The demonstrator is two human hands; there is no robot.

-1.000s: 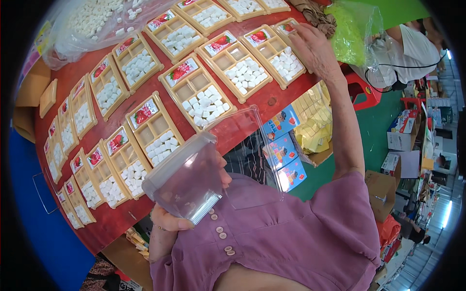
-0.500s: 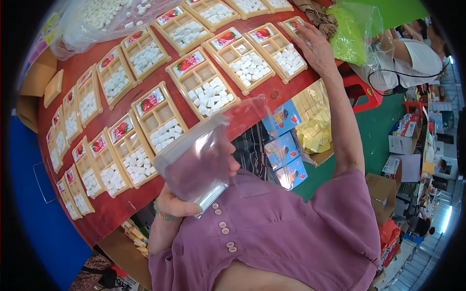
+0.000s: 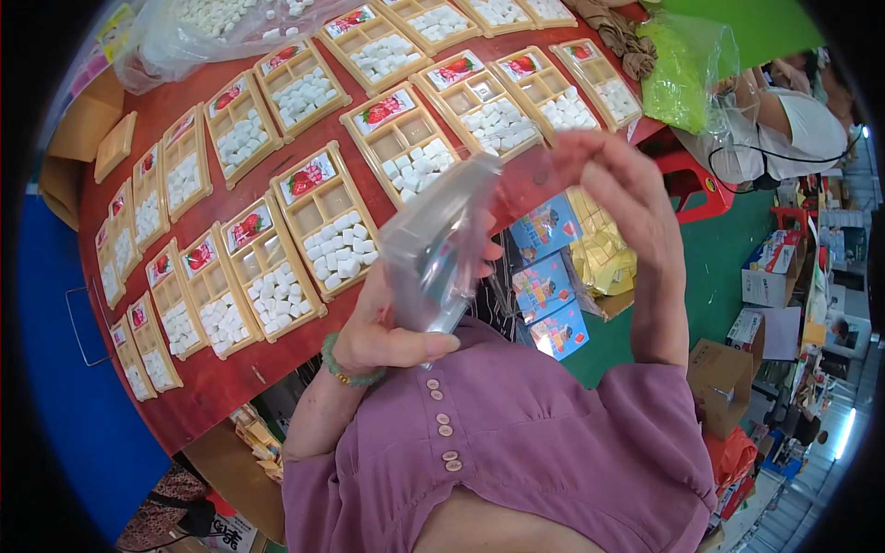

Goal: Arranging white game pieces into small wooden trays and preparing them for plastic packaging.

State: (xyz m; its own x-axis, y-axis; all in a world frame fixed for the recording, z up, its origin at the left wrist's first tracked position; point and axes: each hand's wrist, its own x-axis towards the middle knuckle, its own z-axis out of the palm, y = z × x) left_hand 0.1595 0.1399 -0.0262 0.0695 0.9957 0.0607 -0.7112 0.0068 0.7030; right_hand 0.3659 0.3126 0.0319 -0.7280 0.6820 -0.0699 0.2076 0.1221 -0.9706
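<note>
My left hand (image 3: 373, 343) grips a stack of clear plastic covers (image 3: 426, 253), thumb along the near edge, tilted in front of my chest. My right hand (image 3: 636, 198) is raised to the right of the stack, apart from it. Motion smears its fingers, so whether they hold anything is unclear. Beyond the hands stand rows of beige compartment trays (image 3: 324, 218), each with a strawberry-printed card and small white marshmallow-like pieces (image 3: 339, 251). The tray at the far right (image 3: 590, 68) lies just beyond my right hand. The covers hide part of one middle tray.
The trays stand on a red table (image 3: 207, 410). A clear bag of white pieces (image 3: 152, 55) lies at the far left, a yellow-green bag (image 3: 678, 78) at the far right. Blue printed boxes (image 3: 544, 288), yellow packets (image 3: 608, 263) and a red stool (image 3: 705, 195) are beyond the table's right edge.
My right hand has drawn back from the far-right tray, nearer to the covers. My left hand has turned the stack to a steeper, narrower angle. The view has shifted slightly.
</note>
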